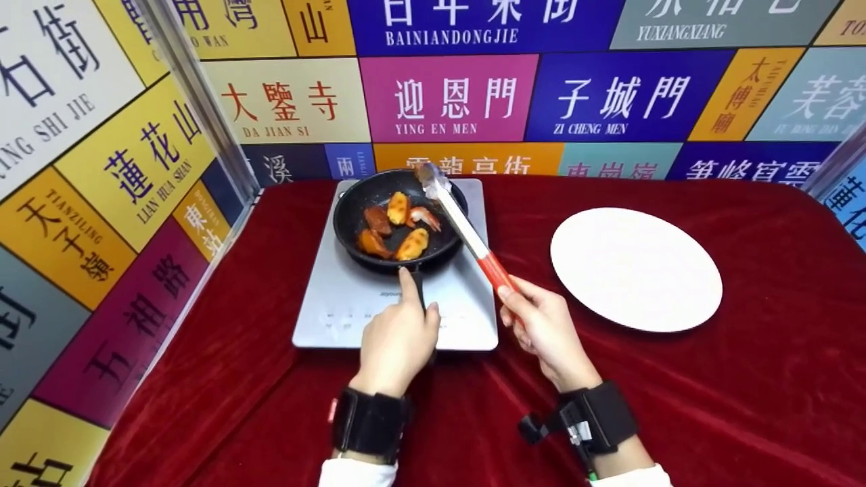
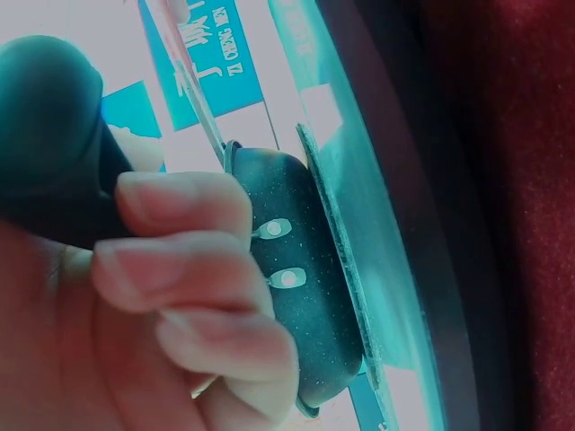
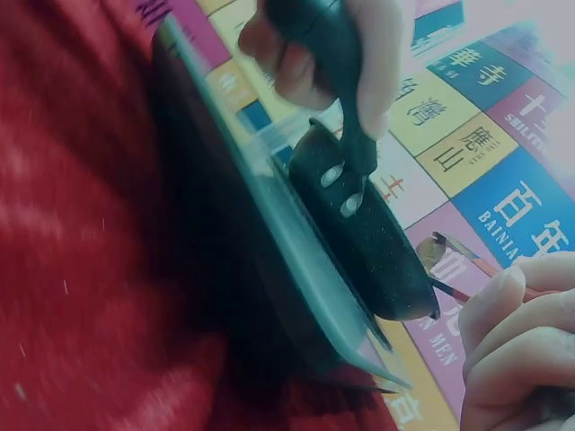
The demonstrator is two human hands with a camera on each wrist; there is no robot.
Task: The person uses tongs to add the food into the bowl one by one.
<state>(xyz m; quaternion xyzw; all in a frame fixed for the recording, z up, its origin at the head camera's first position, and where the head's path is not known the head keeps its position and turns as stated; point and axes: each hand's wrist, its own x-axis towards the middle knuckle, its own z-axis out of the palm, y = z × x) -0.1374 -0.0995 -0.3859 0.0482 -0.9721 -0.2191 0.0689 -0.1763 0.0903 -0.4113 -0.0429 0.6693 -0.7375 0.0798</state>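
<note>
My left hand (image 1: 400, 338) grips the handle of a black frying pan (image 1: 348, 226), its index finger stretched along the handle toward the rim. The pan is over a flat silver cooktop (image 1: 325, 304); whether its base touches the surface I cannot tell. Inside lie several browned food pieces (image 1: 413, 243) and what looks like a shrimp (image 1: 425, 218). My right hand (image 1: 544, 325) holds metal tongs (image 1: 461, 220) by their red handle. The tongs' tips are at the pan's far right side, with no food clearly seen between them. In the right wrist view, the pan (image 3: 368, 242) shows from the side.
A white oval plate (image 1: 636, 270) lies to the right of the cooktop on a dark red velvet cloth (image 1: 223, 379). Walls with colourful sign panels (image 1: 450, 98) stand behind and at the left of the table.
</note>
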